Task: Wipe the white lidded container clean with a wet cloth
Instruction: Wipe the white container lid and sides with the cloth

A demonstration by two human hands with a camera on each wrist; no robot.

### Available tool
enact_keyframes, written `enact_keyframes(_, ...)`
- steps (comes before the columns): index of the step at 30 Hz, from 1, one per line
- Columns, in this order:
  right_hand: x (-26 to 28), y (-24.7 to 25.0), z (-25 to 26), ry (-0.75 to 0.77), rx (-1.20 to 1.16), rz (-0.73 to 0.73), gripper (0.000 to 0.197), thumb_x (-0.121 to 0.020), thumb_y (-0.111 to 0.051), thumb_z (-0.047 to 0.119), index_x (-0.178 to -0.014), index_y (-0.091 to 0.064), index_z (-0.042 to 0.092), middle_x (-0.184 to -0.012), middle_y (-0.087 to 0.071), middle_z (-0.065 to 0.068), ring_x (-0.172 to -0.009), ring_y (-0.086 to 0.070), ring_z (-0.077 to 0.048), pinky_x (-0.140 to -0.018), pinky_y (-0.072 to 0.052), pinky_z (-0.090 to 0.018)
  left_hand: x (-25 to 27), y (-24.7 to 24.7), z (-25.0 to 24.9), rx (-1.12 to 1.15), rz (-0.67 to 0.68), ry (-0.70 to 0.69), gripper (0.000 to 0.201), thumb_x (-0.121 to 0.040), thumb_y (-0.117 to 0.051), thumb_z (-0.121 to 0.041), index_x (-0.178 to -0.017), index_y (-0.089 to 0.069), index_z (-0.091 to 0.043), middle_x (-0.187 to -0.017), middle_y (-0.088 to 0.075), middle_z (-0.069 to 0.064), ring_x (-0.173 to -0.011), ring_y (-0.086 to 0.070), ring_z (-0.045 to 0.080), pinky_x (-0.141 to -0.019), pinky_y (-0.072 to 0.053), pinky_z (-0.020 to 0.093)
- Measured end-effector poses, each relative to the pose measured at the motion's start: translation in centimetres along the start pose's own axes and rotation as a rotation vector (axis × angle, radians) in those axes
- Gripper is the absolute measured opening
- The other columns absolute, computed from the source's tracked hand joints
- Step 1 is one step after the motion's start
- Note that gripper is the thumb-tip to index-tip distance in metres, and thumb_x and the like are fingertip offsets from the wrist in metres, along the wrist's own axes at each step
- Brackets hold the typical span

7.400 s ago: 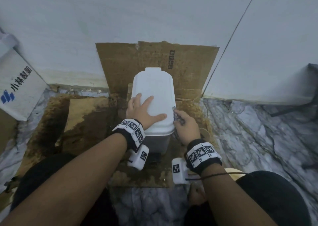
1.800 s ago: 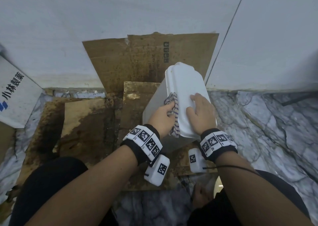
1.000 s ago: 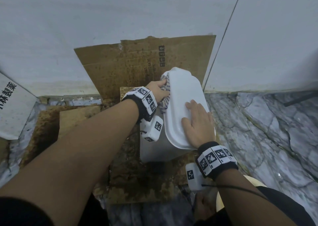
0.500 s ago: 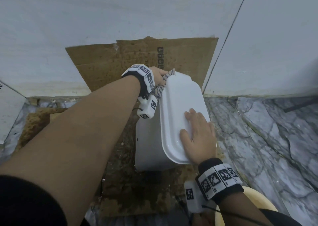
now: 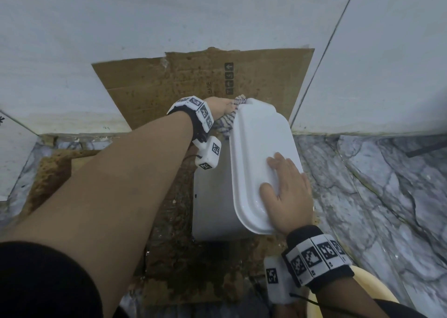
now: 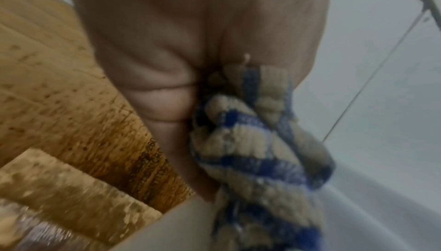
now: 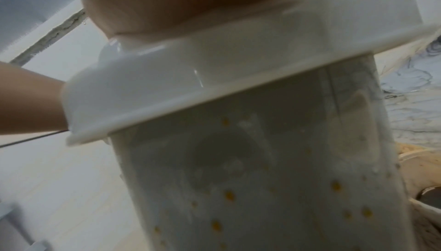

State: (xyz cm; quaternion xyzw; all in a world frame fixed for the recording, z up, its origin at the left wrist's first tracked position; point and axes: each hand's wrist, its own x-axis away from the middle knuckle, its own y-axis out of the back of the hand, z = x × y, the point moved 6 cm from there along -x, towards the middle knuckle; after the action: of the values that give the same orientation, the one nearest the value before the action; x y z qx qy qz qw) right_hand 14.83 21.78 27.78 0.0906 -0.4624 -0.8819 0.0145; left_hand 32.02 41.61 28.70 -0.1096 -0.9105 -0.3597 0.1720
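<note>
Head view: the container (image 5: pixel 215 196) stands tilted on stained cardboard (image 5: pixel 174 257) on the floor, its far end close to the cardboard sheet leaning on the wall. The lid (image 5: pixel 258 163) faces up and right. The right hand (image 5: pixel 287 196) lies flat on the lid's near right part, fingers straight, gripping nothing. The left hand (image 5: pixel 219 107) is at the lid's far left corner, holding a striped cloth (image 5: pixel 227 121) against the rim. Marble floor (image 5: pixel 375 196) lies open to the right; a yellow basin (image 5: pixel 372 286) sits at the near right.

Left wrist view: fingers (image 6: pixel 162 104) curl round the bunched blue-striped cloth (image 6: pixel 257 151), which touches the white edge below. The wall is close behind.

Right wrist view: the palm (image 7: pixel 167 0) presses on the lid (image 7: pixel 190 85); the container (image 7: pixel 262 179) wall below carries yellow specks.
</note>
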Motion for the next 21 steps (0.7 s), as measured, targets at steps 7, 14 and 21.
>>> enact_keyframes(7,-0.1,0.1,0.0,0.009,0.016,0.005,0.064,-0.076,-0.029,0.049,-0.132,-0.048,0.025,-0.149,-0.041,0.005,-0.139,-0.033,-0.016,-0.115,-0.021,-0.05,1.5,-2.7,2.6,0.409,-0.06,-0.035,0.056,-0.096,-0.055,-0.032,-0.148,-0.037,-0.019,-0.147,-0.045,0.0,-0.13,-0.047,0.018,-0.105,-0.038,0.026)
enact_keyframes(14,-0.1,0.3,0.3,0.02,0.023,0.005,0.066,-0.077,-0.028,0.049,-0.133,-0.047,0.022,-0.148,-0.042,0.001,-0.137,-0.036,-0.02,-0.112,-0.025,-0.052,7.1,-6.3,2.5,0.417,-0.078,-0.075,0.051,-0.102,-0.042,-0.027,-0.151,-0.029,-0.021,-0.15,-0.041,0.004,-0.133,-0.045,0.021,-0.112,-0.035,0.039)
enact_keyframes(21,0.2,0.5,0.3,-0.005,0.013,0.019,0.072,-0.074,-0.024,0.051,-0.135,-0.045,0.021,-0.149,-0.041,0.001,-0.139,-0.033,-0.021,-0.116,-0.018,-0.051,13.7,-10.4,2.8,0.449,-0.014,-0.06,0.054,-0.103,-0.035,-0.034,-0.153,-0.017,-0.032,-0.146,-0.045,-0.002,-0.124,-0.052,0.018,-0.102,-0.041,0.028)
